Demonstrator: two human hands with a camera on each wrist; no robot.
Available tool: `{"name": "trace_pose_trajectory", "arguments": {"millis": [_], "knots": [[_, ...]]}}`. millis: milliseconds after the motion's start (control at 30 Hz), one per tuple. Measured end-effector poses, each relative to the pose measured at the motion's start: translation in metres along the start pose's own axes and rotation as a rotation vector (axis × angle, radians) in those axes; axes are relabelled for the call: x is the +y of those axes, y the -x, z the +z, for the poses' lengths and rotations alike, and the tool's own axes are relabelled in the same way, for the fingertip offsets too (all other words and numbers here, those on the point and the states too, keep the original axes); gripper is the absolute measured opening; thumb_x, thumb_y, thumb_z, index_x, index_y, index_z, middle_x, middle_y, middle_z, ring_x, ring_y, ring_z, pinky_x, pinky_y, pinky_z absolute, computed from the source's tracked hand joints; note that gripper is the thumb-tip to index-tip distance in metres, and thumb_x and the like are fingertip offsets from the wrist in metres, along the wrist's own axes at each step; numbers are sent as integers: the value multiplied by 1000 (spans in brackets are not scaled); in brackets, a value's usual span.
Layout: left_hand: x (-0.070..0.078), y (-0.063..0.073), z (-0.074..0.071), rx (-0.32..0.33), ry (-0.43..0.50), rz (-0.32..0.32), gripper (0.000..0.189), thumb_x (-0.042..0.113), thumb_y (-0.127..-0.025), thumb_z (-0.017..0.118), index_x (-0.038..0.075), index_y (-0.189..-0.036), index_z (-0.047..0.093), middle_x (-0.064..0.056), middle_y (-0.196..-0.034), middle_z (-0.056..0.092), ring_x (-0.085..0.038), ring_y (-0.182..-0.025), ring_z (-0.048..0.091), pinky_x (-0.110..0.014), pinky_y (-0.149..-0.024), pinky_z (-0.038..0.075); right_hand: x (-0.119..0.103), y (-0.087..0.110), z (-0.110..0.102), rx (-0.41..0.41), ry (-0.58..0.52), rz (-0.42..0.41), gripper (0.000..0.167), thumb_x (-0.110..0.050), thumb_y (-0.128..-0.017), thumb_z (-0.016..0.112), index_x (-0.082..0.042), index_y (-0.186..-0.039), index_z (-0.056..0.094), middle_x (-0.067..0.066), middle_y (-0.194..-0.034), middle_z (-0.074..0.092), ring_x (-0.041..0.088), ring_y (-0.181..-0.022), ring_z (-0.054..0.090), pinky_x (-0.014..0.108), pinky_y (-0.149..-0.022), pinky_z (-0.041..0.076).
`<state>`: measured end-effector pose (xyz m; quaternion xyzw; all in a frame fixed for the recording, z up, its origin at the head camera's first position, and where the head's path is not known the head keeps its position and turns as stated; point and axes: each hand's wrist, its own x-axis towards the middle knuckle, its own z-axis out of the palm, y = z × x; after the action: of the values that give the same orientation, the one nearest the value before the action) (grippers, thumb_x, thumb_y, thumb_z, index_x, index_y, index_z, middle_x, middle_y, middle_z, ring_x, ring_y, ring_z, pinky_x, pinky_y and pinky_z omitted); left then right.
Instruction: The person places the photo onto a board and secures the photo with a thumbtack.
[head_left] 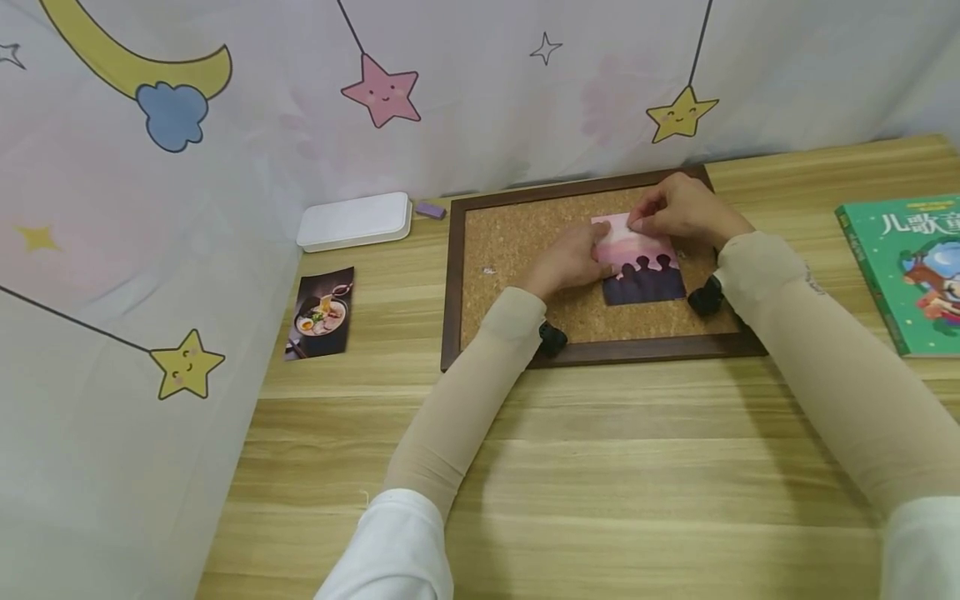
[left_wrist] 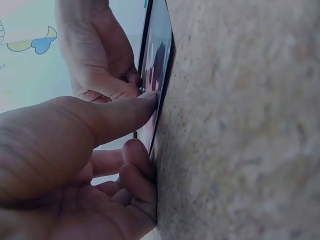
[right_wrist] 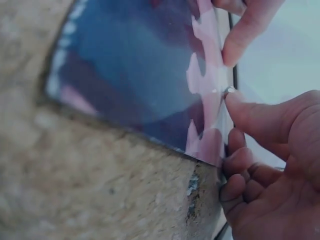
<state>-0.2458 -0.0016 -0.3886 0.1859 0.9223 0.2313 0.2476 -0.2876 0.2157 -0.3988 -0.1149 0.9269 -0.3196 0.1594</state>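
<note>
White case (head_left: 354,222) lies near corkboard (head_left: 517,233); left hand (head_left: 568,257) presses photo (head_left: 647,285), right hand (head_left: 686,208) overlaps it, grip unclear.

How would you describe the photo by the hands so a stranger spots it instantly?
Find the dark-framed corkboard on the wooden table. Just right of its middle, between left hand and right hand, lies a pink-and-dark photo. Its dark silhouettes beneath pink sky set it apart from the food photo lying left of the corkboard.

Fingers curled, the right hand (right_wrist: 280,195) holds its thumb tip against a small shiny piece (right_wrist: 229,90) at the edge of a glossy pink-and-dark print (right_wrist: 135,70). Beyond the thumb, the left hand (right_wrist: 252,25) touches the print; cork (right_wrist: 110,185) spreads beneath, a glinting patch (right_wrist: 192,185) near the curled fingers.
</note>
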Motion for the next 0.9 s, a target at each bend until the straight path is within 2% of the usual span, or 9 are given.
{"name": "trace_pose_trajectory", "arguments": {"millis": [167, 333, 400, 500, 567, 633, 800, 900], "knots": [[-1, -1, 0, 2, 9, 7, 76, 33, -106, 70, 12, -169, 34, -9, -166, 50, -20, -131, 49, -33, -111, 40, -2, -3, -1, -8, -11, 43, 29, -30, -101, 73, -5, -113, 80, 7, -102, 74, 24, -95, 55, 34, -79, 44], [-4, -1, 0, 13, 14, 16, 76, 33, -105, 70, 10, -169, 35, -10, -164, 51, -20, -138, 48, -35, -123, 38, -6, -3, -1, -23, -30, 80, 31, -33, -101, 72, -6, -114, 80, 11, -110, 73, 25, -100, 54, 37, -84, 42], [-5, 0, 0, 18, 11, 17, 76, 33, -105, 71, 10, -168, 36, -9, -161, 53, -20, -138, 47, -34, -122, 38, -6, -3, -1, -21, -32, 89, 32, -34, -101, 72, -6, -114, 80, 11, -112, 73, 25, -100, 53, 38, -84, 42], [-5, 0, 0, 22, 4, 18, 77, 33, -104, 71, 10, -168, 36, -9, -137, 61, -19, -128, 51, -31, -111, 41, -8, -4, -1, -18, -35, 106, 32, -34, -100, 72, -6, -114, 80, 11, -113, 73, 25, -100, 53, 38, -84, 42], [-5, -1, 1, 26, 5, 19, 77, 33, -104, 71, 10, -168, 36, -8, -125, 61, -19, -122, 52, -30, -104, 41, -8, -4, -1, -16, -35, 113, 32, -34, -100, 72, -6, -113, 80, 12, -114, 73, 27, -102, 53, 39, -85, 42], [-6, -1, 1, 31, 2, 22, 77, 33, -104, 72, 10, -168, 36, -7, -122, 60, -19, -120, 52, -30, -103, 40, -9, -4, -1, -18, -37, 114, 32, -34, -100, 71, -6, -113, 80, 13, -115, 73, 27, -102, 53, 39, -86, 42], [-7, -2, 2, 36, 5, 32, 77, 33, -104, 71, 9, -168, 35, -9, -135, 61, -18, -123, 50, -30, -107, 39, -9, -5, -3, -26, -22, 117, 31, -33, -99, 71, -6, -111, 80, 13, -114, 72, 27, -102, 53, 39, -86, 41], [-7, -2, 2, 38, 21, 32, 77, 32, -104, 72, 9, -168, 36, -8, -122, 60, -18, -114, 52, -28, -98, 40, -10, -6, -3, -29, -19, 129, 31, -33, -98, 71, -6, -110, 79, 13, -114, 71, 28, -102, 53, 39, -86, 42]]}}
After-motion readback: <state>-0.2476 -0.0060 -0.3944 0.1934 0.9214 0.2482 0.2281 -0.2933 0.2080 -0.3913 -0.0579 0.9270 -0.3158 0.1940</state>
